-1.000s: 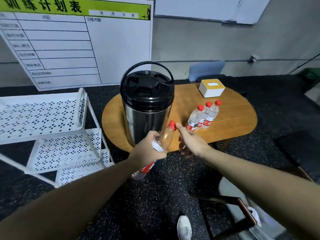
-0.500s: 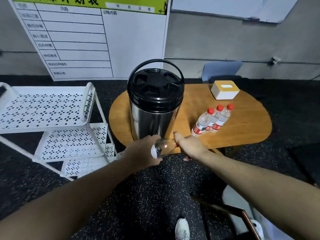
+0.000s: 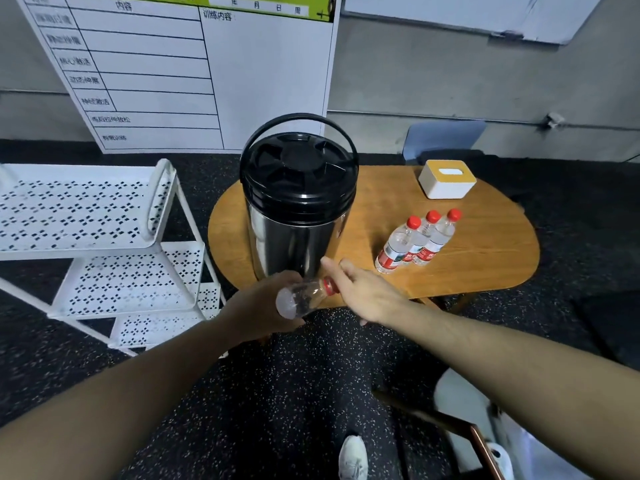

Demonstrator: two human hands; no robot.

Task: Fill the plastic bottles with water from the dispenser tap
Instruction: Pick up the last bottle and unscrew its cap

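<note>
My left hand [image 3: 258,308] grips the empty plastic bottle [image 3: 300,296] round its body; light, easily crushed, I judge. My right hand [image 3: 363,294], fingers extended, touches its red cap [image 3: 330,286].

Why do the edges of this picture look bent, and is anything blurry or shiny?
Head view: the wide-angle lens bows the wall board and white rack near the edges. The steel dispenser shows soft reflections on its side and a small glint on its black lid. The bottle in the left hand is slightly smeared, while the right hand and three table bottles look fairly sharp. Lighting is dim and even.
</note>
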